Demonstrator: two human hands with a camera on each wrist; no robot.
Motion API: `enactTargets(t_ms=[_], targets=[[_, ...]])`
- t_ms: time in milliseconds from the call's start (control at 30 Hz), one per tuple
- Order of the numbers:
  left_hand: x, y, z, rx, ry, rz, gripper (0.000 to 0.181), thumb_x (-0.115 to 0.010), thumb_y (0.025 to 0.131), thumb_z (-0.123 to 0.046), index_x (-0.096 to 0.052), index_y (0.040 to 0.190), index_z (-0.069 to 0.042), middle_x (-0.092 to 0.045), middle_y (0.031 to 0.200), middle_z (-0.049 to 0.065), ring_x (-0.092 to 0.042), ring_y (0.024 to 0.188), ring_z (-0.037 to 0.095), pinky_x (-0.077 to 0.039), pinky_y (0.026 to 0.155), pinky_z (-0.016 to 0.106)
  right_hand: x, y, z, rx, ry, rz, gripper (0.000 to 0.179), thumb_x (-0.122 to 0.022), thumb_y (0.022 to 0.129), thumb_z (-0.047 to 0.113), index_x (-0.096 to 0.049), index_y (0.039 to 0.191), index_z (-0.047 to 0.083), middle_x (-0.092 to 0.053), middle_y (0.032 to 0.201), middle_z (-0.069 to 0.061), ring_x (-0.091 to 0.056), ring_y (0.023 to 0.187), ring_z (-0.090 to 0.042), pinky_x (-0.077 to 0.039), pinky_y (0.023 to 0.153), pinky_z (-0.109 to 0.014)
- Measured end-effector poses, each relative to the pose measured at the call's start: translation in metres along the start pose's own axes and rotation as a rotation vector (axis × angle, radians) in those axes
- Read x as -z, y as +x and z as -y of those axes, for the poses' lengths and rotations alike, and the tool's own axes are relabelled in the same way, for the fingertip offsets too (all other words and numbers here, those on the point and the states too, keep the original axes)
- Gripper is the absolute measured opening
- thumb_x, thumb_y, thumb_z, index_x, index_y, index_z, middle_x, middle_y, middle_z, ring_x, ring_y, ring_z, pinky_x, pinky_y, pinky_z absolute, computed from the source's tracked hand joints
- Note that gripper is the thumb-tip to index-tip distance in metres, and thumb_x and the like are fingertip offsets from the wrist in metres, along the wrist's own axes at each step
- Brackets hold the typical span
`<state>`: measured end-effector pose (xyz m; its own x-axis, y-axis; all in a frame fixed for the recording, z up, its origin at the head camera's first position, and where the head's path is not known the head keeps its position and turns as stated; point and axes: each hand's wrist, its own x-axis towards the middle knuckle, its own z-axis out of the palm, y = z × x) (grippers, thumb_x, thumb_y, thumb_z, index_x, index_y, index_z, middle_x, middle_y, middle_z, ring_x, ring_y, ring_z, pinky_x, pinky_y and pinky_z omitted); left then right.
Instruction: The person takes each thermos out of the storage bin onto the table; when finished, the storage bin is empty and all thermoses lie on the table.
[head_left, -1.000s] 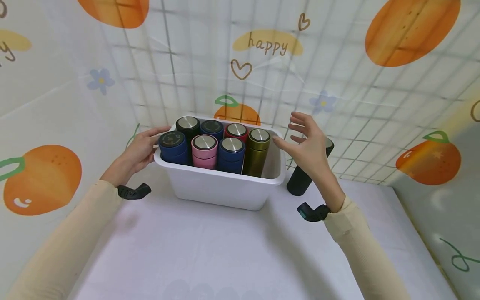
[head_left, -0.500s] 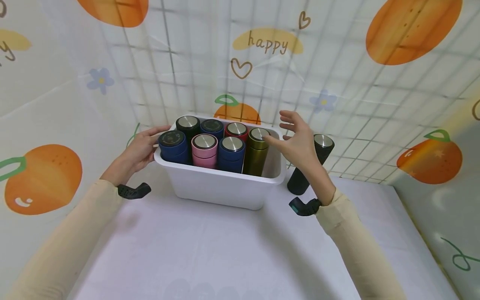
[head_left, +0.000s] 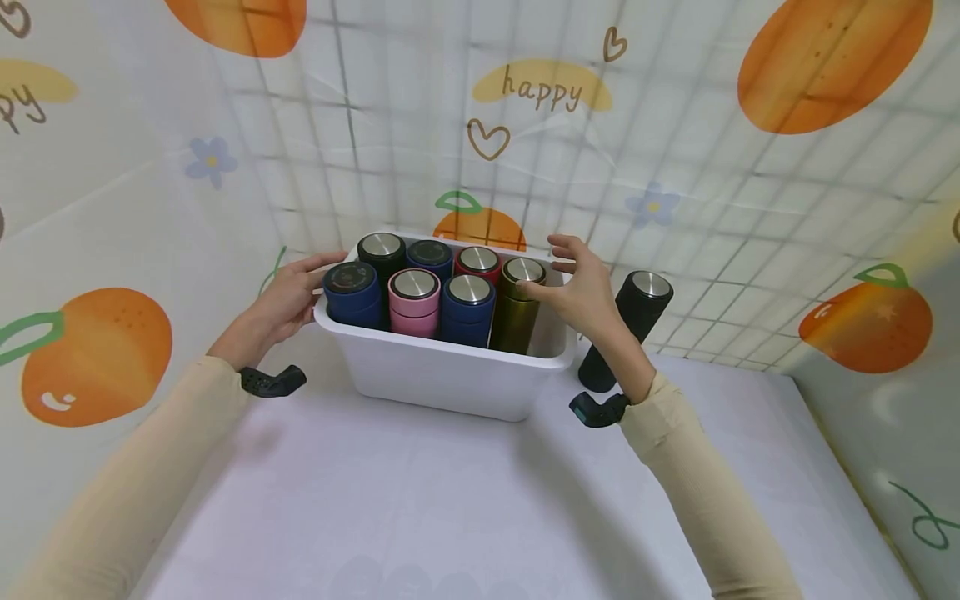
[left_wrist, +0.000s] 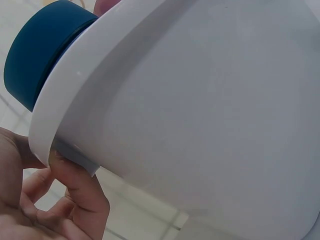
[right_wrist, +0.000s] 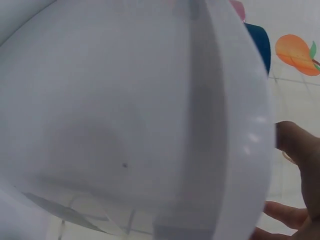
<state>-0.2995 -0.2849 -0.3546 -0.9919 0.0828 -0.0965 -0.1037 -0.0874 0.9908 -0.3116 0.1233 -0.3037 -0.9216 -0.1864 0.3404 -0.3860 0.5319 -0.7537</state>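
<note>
A white plastic bin (head_left: 450, 383) holds several upright insulated bottles, among them a pink bottle (head_left: 414, 312), a blue bottle (head_left: 468, 312) and a red-topped bottle (head_left: 477, 262). My left hand (head_left: 279, 304) grips the bin's left rim; in the left wrist view its fingers (left_wrist: 82, 185) curl under the rim. On the right, my right hand (head_left: 588, 292) hovers over the bin's right end, fingers spread. Its thumb is right at the steel-topped lid of a gold bottle (head_left: 513, 325). The right wrist view has the bin's wall (right_wrist: 125, 110) covering much of that hand's work.
A black bottle (head_left: 645, 304) stands on the white-covered table (head_left: 420, 500), just right of the bin and partly behind the right forearm. Behind the bin rises a wire grid covered by an orange-printed sheet (head_left: 540, 167).
My right hand has moved left, from beside the bin's right end to the gold bottle's lid. More of the black bottle outside now shows. My left hand stays at the rim.
</note>
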Motion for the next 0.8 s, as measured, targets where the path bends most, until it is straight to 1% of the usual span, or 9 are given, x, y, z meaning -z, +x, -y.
enactTargets(t_ms=[100, 200, 333, 467, 533, 667, 800], targets=[[-0.001, 0.001, 0.0, -0.005, 0.002, -0.002, 0.05, -0.046, 0.107, -0.013, -0.036, 0.156, -0.011, -0.067, 0.096, -0.001, -0.065, 0.061, 0.014, -0.047, 0.042, 0.018, -0.001, 0.002, -0.002, -0.011, 0.01, 0.017, 0.081, -0.088, 0.078, 0.027, -0.047, 0.145, 0.009, -0.05, 0.143, -0.02, -0.056, 0.123, -0.032, -0.055, 0.091, -0.049], [-0.002, 0.003, -0.001, -0.003, -0.013, 0.006, 0.05, -0.046, 0.107, -0.012, -0.035, 0.156, -0.011, -0.067, 0.096, -0.001, -0.067, 0.064, 0.014, -0.049, 0.044, 0.019, -0.003, 0.003, -0.004, -0.02, 0.021, 0.035, 0.082, -0.089, 0.077, 0.027, -0.047, 0.145, 0.008, -0.05, 0.143, -0.021, -0.056, 0.124, -0.033, -0.054, 0.092, -0.05], [-0.002, 0.004, -0.001, 0.003, 0.001, 0.012, 0.051, -0.046, 0.108, -0.014, -0.033, 0.157, -0.011, -0.064, 0.105, 0.0, -0.07, 0.074, 0.015, -0.056, 0.053, 0.023, -0.007, 0.004, -0.006, -0.026, 0.013, 0.058, 0.083, -0.089, 0.076, 0.027, -0.047, 0.145, 0.007, -0.051, 0.142, -0.02, -0.055, 0.124, -0.034, -0.052, 0.095, -0.05], [-0.002, 0.004, 0.001, 0.001, 0.062, -0.017, 0.049, -0.045, 0.108, -0.018, -0.036, 0.156, -0.013, -0.062, 0.11, -0.001, -0.07, 0.079, 0.013, -0.058, 0.057, 0.024, -0.013, 0.005, -0.008, -0.027, -0.001, 0.079, 0.084, -0.089, 0.076, 0.028, -0.046, 0.146, 0.007, -0.051, 0.142, -0.019, -0.053, 0.126, -0.036, -0.05, 0.098, -0.049], [-0.001, 0.003, 0.002, -0.001, 0.075, -0.026, 0.048, -0.045, 0.108, -0.019, -0.037, 0.156, -0.013, -0.06, 0.113, 0.0, -0.07, 0.08, 0.013, -0.058, 0.058, 0.024, -0.016, 0.005, -0.008, -0.027, -0.01, 0.084, 0.085, -0.089, 0.077, 0.028, -0.046, 0.146, 0.007, -0.051, 0.143, -0.019, -0.052, 0.126, -0.036, -0.049, 0.099, -0.049], [0.0, 0.003, 0.004, 0.002, 0.039, -0.011, 0.049, -0.047, 0.108, -0.018, -0.036, 0.156, -0.013, -0.056, 0.119, 0.003, -0.07, 0.083, 0.014, -0.059, 0.061, 0.027, -0.02, 0.006, -0.009, -0.021, -0.036, 0.083, 0.085, -0.089, 0.076, 0.027, -0.046, 0.146, 0.006, -0.053, 0.142, -0.019, -0.054, 0.123, -0.036, -0.049, 0.098, -0.047], [0.001, 0.004, 0.003, -0.009, 0.024, -0.011, 0.049, -0.048, 0.107, -0.017, -0.038, 0.155, -0.012, -0.06, 0.114, 0.001, -0.07, 0.079, 0.014, -0.058, 0.056, 0.025, -0.022, 0.006, -0.01, -0.02, -0.028, 0.091, 0.084, -0.09, 0.075, 0.022, -0.046, 0.145, 0.005, -0.056, 0.136, -0.019, -0.057, 0.114, -0.033, -0.051, 0.092, -0.044]])
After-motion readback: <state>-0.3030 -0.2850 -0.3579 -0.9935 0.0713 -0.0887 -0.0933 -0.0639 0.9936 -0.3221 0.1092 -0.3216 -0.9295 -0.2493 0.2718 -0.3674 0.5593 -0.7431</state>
